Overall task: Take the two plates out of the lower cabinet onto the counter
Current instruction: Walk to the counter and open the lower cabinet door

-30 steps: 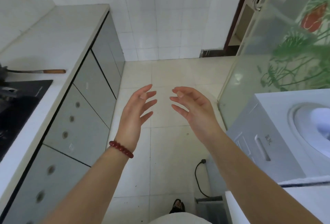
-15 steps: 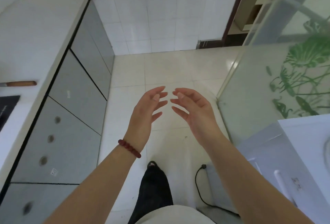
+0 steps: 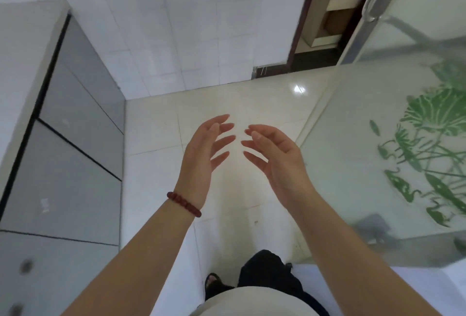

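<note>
Both hands are raised over a pale tiled floor (image 3: 227, 104), palms facing each other, holding nothing. From the head camera, the left hand (image 3: 201, 154), with a dark red bead bracelet (image 3: 184, 204) on its wrist, has its fingers spread and slightly curled. The right hand (image 3: 280, 157) mirrors it, fingers loose, fingertips near the left's but not touching. Along the left edge runs a white counter (image 3: 22, 46) above grey lower cabinet doors (image 3: 75, 144), all closed. No plates are visible. A frosted glass door (image 3: 393, 119) with green leaves stands at right.
</note>
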`<state>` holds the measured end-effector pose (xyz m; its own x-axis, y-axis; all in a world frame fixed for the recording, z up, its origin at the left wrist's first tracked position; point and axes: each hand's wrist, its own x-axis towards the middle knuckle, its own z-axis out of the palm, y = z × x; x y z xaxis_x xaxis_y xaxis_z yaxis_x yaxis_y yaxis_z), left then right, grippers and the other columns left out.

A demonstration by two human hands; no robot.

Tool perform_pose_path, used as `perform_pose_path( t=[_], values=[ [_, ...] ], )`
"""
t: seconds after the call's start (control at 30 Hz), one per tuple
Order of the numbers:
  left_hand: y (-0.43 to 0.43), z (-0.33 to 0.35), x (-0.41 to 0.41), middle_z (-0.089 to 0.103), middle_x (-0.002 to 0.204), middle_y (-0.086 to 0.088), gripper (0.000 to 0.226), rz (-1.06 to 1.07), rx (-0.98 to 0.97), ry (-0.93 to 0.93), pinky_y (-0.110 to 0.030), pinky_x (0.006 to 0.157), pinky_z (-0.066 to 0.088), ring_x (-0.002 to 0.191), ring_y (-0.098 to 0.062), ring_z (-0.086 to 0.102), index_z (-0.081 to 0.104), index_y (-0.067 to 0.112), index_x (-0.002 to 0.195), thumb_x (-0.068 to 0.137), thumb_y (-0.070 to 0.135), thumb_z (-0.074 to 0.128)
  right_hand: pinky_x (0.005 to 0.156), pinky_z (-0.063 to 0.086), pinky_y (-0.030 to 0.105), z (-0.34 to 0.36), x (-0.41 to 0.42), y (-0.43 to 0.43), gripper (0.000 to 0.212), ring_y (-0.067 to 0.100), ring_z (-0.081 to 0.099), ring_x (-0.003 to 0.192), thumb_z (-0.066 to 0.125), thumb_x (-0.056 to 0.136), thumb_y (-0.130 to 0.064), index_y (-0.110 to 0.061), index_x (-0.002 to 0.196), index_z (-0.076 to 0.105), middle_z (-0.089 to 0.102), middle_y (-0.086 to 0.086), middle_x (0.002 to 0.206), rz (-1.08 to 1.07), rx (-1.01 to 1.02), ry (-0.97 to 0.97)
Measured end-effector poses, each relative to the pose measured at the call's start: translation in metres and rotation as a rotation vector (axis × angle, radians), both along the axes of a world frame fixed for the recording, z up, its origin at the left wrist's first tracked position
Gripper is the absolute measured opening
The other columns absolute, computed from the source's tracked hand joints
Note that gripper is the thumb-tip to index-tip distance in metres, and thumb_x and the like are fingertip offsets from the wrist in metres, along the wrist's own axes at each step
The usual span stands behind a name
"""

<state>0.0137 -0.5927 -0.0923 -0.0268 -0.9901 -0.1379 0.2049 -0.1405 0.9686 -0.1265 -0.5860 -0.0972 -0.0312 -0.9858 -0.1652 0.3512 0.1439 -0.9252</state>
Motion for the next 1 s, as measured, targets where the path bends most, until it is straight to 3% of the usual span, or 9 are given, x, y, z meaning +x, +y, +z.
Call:
perform_pose_path(
  t=[0.3, 0.57, 1.0],
  values=[
    [-0.148, -0.003, -0.032, 0.067, 0.113, 0.004, 0.035, -0.015, -0.002, -0.009, -0.037, 0.092, 0.048, 0.105, -0.015, 0.064, 0.063, 0.030, 0.106, 0.081, 0.047, 0.044, 0.084, 0.055, 0.032, -0.004, -0.029, -0.138, 0.014, 0.023, 0.067, 0.099, 0.065, 0.084, -0.016, -0.017, 0.096, 0.070, 0.071, 0.002, 0.103, -0.015, -0.005, 0.051],
    [-0.265, -0.009, -0.051, 0.068, 0.114, 0.002, 0.030, 0.046, 0.056, 0.033, -0.036, 0.089, 0.049, 0.105, -0.018, 0.065, 0.064, 0.028, 0.106, 0.093, 0.040, 0.040, 0.082, 0.056, 0.030, -0.009, -0.055, -0.260, 0.012, 0.022, 0.068, 0.096, 0.063, 0.086, -0.016, -0.019, 0.095, 0.070, 0.073, -0.003, 0.097, 0.036, -0.002, 0.063],
    [-0.447, -0.018, 0.003, 0.068, 0.116, 0.000, 0.036, 0.125, 0.105, 0.033, -0.039, 0.095, 0.048, 0.107, -0.019, 0.064, 0.065, 0.027, 0.106, 0.094, 0.043, 0.036, 0.081, 0.055, 0.029, -0.023, -0.001, -0.458, 0.012, 0.021, 0.068, 0.096, 0.065, 0.084, -0.018, -0.022, 0.093, 0.072, 0.072, -0.001, 0.097, 0.136, 0.041, 0.032]
  ],
)
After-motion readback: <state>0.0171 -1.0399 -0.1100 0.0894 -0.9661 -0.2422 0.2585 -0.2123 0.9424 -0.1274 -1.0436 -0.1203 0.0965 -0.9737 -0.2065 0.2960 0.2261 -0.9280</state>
